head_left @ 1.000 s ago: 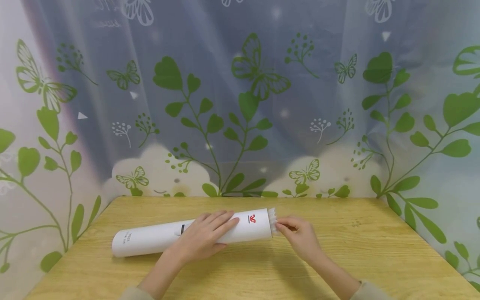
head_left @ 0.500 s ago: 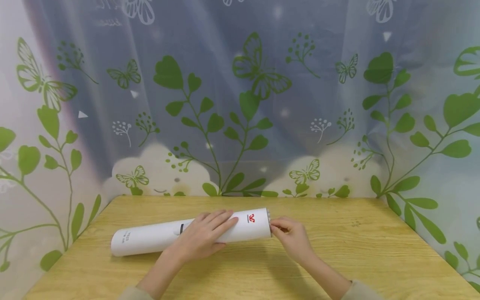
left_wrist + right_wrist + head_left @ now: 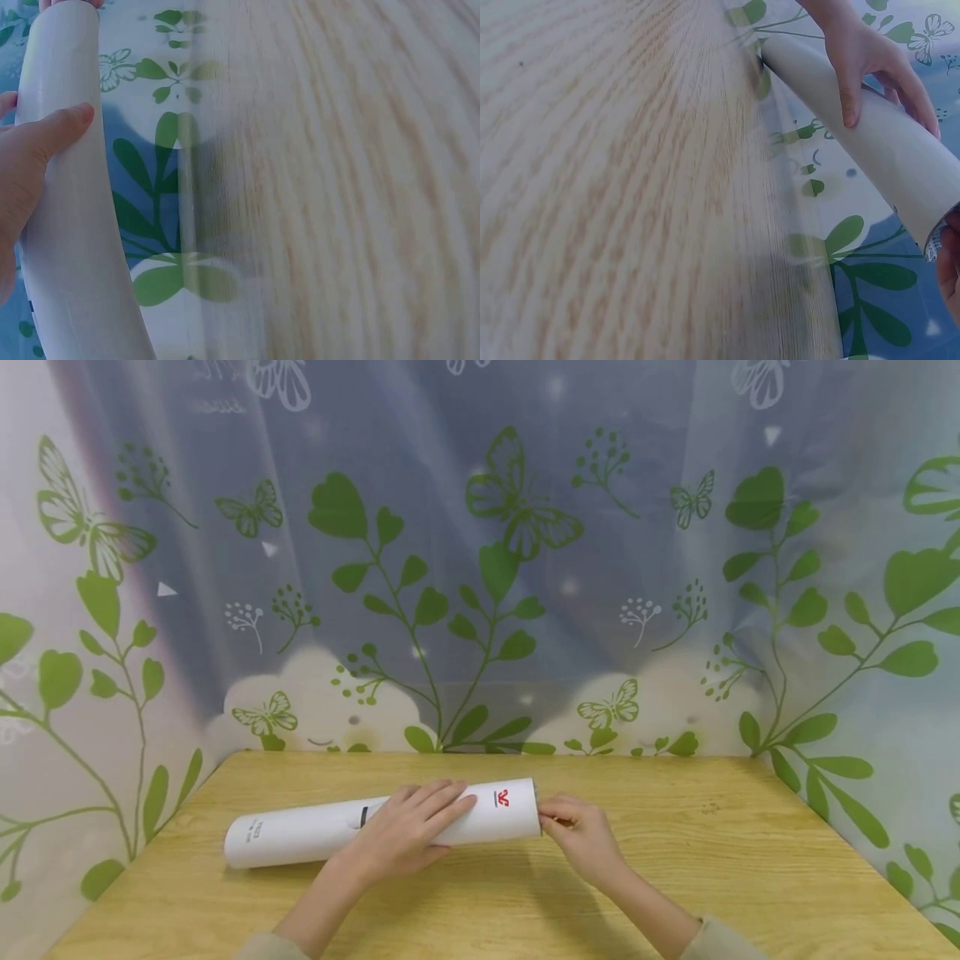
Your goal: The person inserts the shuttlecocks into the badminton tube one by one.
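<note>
A long white shuttlecock tube [image 3: 300, 835] with a red logo and a dark slot lies at a slant over the table, its right end tipped up. My left hand [image 3: 412, 831] grips it near the middle from above; in the left wrist view the thumb [image 3: 67, 127] lies along its side. At the tube's right mouth, my right hand [image 3: 583, 831] has thumb and forefinger pinched together at the rim. A white, lacy shuttlecock skirt [image 3: 932, 247] peeks out of that mouth in the right wrist view, right by the fingers. The rest of the shuttlecock is hidden inside the tube.
The wood-grain table [image 3: 712, 877] reaches back to a curtain [image 3: 420, 568] printed with green leaves and butterflies. More of that curtain hangs along the left and right sides of the table.
The shuttlecock skirt, which stuck out of the tube's right end, has gone into the tube. My right hand has moved left with it to the rim; the left hand keeps its grip.
</note>
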{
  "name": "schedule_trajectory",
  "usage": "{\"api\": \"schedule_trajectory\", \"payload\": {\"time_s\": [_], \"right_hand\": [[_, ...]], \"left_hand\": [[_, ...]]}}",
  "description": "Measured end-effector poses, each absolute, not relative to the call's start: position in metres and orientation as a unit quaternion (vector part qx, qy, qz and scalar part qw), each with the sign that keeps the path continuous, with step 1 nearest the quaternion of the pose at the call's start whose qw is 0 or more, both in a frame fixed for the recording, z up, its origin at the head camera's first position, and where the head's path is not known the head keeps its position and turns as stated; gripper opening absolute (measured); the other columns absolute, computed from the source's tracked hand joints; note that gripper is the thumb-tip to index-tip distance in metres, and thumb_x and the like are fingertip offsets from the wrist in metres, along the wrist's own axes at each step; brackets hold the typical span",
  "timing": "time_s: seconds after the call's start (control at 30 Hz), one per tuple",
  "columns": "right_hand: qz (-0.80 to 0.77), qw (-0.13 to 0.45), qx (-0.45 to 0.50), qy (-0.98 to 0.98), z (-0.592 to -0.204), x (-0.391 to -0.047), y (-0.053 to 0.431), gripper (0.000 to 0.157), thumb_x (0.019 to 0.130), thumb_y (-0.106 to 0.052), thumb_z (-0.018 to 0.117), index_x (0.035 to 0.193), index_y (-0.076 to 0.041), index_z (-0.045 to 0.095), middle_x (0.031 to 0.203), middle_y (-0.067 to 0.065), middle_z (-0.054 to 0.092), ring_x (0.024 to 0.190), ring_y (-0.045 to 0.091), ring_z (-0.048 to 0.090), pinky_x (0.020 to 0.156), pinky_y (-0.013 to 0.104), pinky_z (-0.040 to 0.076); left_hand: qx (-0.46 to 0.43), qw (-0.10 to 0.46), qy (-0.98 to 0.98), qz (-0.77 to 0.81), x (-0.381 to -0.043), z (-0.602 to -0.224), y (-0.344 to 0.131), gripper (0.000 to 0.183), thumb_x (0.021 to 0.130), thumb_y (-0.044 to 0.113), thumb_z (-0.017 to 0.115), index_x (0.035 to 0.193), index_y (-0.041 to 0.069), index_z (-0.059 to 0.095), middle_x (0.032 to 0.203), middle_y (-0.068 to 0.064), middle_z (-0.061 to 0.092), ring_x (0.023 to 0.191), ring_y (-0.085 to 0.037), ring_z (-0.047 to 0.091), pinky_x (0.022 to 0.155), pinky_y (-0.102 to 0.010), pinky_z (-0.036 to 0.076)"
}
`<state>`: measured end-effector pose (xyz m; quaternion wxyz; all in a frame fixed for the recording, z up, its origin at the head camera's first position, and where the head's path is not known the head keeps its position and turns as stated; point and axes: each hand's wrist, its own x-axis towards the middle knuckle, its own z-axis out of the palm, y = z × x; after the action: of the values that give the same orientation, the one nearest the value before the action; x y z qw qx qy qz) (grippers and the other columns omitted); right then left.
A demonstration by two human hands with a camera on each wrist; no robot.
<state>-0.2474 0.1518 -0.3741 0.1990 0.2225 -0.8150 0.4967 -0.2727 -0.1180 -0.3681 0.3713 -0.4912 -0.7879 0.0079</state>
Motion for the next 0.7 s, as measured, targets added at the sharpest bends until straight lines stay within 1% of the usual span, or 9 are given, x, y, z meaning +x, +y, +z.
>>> {"api": "schedule_trajectory", "payload": {"time_s": [0.23, 0.4, 0.6, 0.7], "right_hand": [[0.480, 0.181, 0.263, -0.817, -0.3742, -0.2478, 0.1552, 0.013, 0.081, 0.007, 0.064, 0.091, 0.004, 0.073, 0.087, 0.012, 0.070, 0.078, 0.009, 0.062, 0.067, 0.023, 0.054], [0.491, 0.158, 0.262, -0.816, -0.3744, -0.2484, 0.1563, 0.013, 0.082, 0.006, 0.064, 0.093, 0.006, 0.072, 0.089, 0.013, 0.070, 0.079, 0.008, 0.062, 0.067, 0.022, 0.053], [0.499, 0.145, 0.274, -0.809, -0.3766, -0.2494, 0.1574, 0.014, 0.082, 0.008, 0.062, 0.094, 0.008, 0.071, 0.088, 0.016, 0.069, 0.074, 0.005, 0.058, 0.064, 0.021, 0.053], [0.494, 0.136, 0.268, -0.816, -0.3761, -0.2489, 0.1588, 0.015, 0.083, 0.007, 0.062, 0.095, 0.008, 0.070, 0.090, 0.017, 0.068, 0.073, 0.005, 0.058, 0.063, 0.022, 0.052]], "left_hand": [[-0.496, 0.371, -0.785, 0.006, -0.2728, -0.3693, -0.1181, 0.082, 0.064, 0.033, 0.085, 0.133, 0.007, 0.049, 0.132, -0.011, 0.053, 0.116, -0.026, 0.053, 0.084, -0.041, 0.052], [-0.496, 0.372, -0.785, 0.004, -0.2729, -0.3704, -0.1183, 0.083, 0.064, 0.033, 0.085, 0.134, 0.007, 0.049, 0.133, -0.011, 0.053, 0.116, -0.026, 0.053, 0.083, -0.041, 0.052], [-0.495, 0.372, -0.785, 0.006, -0.2733, -0.3712, -0.1186, 0.082, 0.064, 0.034, 0.085, 0.134, 0.007, 0.049, 0.133, -0.010, 0.053, 0.116, -0.025, 0.053, 0.083, -0.040, 0.052], [-0.497, 0.374, -0.783, 0.007, -0.2734, -0.3712, -0.1186, 0.082, 0.064, 0.034, 0.085, 0.134, 0.007, 0.049, 0.133, -0.010, 0.053, 0.116, -0.026, 0.053, 0.083, -0.040, 0.052]]}}
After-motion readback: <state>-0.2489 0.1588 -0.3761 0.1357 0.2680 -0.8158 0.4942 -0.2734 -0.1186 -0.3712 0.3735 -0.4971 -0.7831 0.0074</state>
